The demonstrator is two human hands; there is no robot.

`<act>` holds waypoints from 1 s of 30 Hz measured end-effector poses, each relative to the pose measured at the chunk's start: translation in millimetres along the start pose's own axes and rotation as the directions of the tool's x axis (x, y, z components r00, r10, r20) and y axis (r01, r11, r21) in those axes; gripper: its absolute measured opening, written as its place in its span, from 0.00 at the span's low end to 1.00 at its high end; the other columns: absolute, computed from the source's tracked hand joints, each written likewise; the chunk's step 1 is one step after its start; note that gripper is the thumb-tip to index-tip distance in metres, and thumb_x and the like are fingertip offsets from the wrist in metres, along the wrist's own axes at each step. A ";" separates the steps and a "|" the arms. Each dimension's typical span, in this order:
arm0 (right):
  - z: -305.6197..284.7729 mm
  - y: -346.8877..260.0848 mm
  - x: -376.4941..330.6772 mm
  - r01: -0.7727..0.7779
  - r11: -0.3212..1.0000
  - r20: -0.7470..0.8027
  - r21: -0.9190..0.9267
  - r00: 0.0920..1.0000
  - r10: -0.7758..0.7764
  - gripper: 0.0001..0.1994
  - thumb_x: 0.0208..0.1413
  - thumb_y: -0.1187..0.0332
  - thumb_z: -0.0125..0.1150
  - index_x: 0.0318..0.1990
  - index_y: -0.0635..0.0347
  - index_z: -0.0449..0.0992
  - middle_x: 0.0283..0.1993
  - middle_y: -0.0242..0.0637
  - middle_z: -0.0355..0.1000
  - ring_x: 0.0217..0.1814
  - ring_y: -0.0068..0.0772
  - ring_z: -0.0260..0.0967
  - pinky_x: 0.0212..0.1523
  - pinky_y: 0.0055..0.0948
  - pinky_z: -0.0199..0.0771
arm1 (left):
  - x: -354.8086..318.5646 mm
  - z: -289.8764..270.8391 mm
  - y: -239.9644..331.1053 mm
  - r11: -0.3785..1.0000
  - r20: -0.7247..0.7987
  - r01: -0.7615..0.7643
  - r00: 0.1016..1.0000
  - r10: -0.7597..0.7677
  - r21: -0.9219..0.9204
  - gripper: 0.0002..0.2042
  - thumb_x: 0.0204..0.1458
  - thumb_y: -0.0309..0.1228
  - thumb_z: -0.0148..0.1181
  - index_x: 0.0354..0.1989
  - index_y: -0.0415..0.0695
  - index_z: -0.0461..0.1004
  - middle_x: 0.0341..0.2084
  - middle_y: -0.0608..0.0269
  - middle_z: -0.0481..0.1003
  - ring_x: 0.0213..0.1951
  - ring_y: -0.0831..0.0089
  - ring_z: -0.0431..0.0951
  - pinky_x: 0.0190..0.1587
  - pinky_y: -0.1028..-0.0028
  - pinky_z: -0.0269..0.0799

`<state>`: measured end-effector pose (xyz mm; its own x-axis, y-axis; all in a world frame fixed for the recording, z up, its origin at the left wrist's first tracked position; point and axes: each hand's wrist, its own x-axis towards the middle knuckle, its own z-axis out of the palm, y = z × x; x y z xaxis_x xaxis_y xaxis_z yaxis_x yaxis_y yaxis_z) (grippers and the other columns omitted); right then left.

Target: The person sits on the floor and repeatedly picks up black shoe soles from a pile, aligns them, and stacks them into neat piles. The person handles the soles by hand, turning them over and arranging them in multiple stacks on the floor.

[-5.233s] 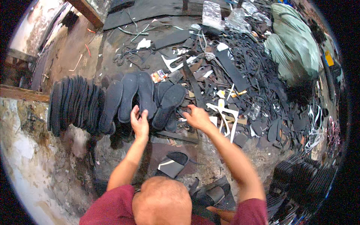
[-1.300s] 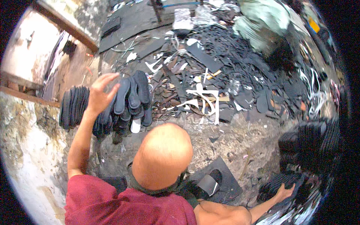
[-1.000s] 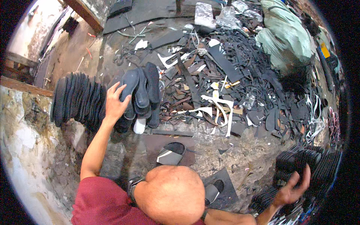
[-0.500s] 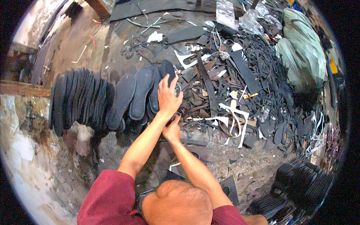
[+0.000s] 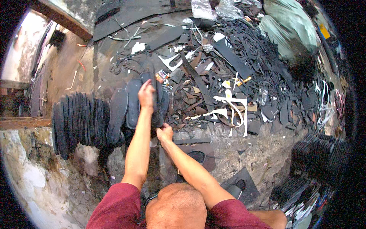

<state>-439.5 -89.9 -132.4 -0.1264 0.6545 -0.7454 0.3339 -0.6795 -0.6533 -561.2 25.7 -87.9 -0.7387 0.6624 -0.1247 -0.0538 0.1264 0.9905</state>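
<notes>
The fingers of the left hand were drawn close together, pressed along the left side of a dark sole that stood on edge, somewhat blurred; how firmly they gripped it could not be told. Below them, the fingers of the right hand were bunched narrowly at the sole's lower end, their hold partly hidden. Just left of the left fingers, more soles overlapped one another, and farther left stood a tight row of black soles. Just right of the fingers began a spread of dark scraps, with white cut pieces on its near part. Well beyond the fingers, up and to the right, slumped a pale green sack. Nearer the body than the right fingers lay a dark sheet; well off to their right rose black ridged stacks.
</notes>
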 end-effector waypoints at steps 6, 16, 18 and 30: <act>-101.9 12.2 1.8 0.181 0.979 -0.148 -0.099 0.970 -0.194 0.18 0.57 0.67 0.65 0.53 0.62 0.73 0.36 0.43 0.79 0.38 0.41 0.78 0.45 0.40 0.77 | -16.9 -14.1 30.7 0.909 0.107 0.342 0.939 -0.325 -0.240 0.30 0.51 0.35 0.52 0.66 0.39 0.70 0.44 0.67 0.79 0.33 0.78 0.73 0.36 0.83 0.66; -437.7 -61.2 -190.2 0.039 0.966 -0.017 0.254 0.999 -0.036 0.20 0.61 0.68 0.67 0.58 0.55 0.69 0.48 0.31 0.78 0.46 0.24 0.75 0.43 0.32 0.78 | -98.8 29.4 -11.1 0.193 0.579 -0.664 0.733 0.356 0.722 0.30 0.39 0.28 0.66 0.57 0.42 0.75 0.66 0.37 0.64 0.65 0.41 0.64 0.65 0.50 0.61; -465.1 -34.9 -230.5 0.119 0.958 -0.171 0.261 0.982 -0.075 0.19 0.61 0.69 0.67 0.58 0.55 0.70 0.49 0.31 0.77 0.48 0.22 0.74 0.45 0.30 0.78 | -79.1 8.9 -33.3 0.170 0.611 -0.713 0.680 0.406 0.680 0.30 0.40 0.28 0.66 0.59 0.42 0.75 0.66 0.36 0.63 0.65 0.41 0.64 0.66 0.50 0.58; -702.9 351.7 -438.2 0.571 0.790 -0.913 0.223 -0.161 0.374 0.21 0.61 0.71 0.65 0.61 0.66 0.75 0.58 0.40 0.77 0.58 0.31 0.74 0.61 0.30 0.70 | -143.0 47.5 -8.8 0.535 0.687 -0.738 0.637 0.350 0.412 0.25 0.48 0.21 0.67 0.58 0.42 0.77 0.66 0.50 0.68 0.66 0.53 0.68 0.69 0.59 0.61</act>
<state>389.9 -382.7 57.7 0.9984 -0.0564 -0.0033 -0.0166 -0.2370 -0.9714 -423.2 -35.0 -81.5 -0.0281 0.9733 0.2279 0.7930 -0.1171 0.5978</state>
